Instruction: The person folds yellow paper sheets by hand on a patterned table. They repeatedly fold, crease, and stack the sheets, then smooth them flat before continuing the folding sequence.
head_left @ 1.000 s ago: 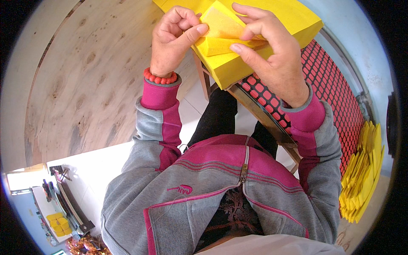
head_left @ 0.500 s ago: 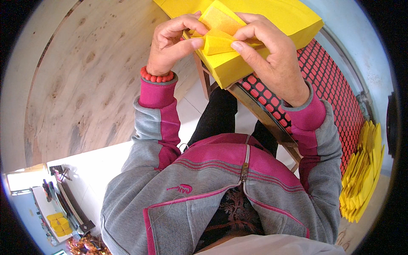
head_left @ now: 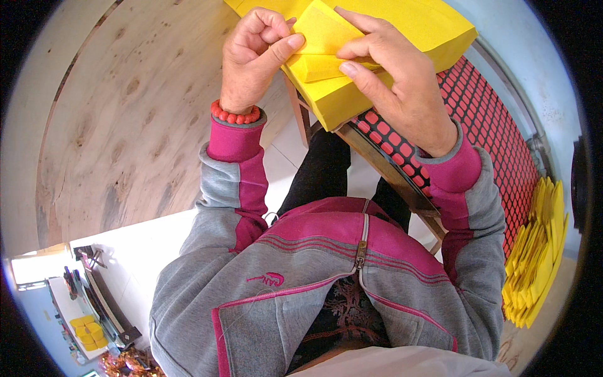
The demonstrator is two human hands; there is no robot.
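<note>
Bare left hand [head_left: 251,60] clamps the left edge of a folded yellow paper-like sheet [head_left: 323,31] and bare right hand [head_left: 405,81] pinches its right side — likely to steady the crease — over a broad, flat-topped yellow block [head_left: 433,28].

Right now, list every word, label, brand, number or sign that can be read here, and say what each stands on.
Grey and magenta jacket: a small magenta embroidered emblem with letters, on the chest; I won't copy out its wording.
Yellow folded piece: no lettering visible.
Yellow stack at right: none that I can make out.
White table at lower left: any print there is too small to read.
</note>
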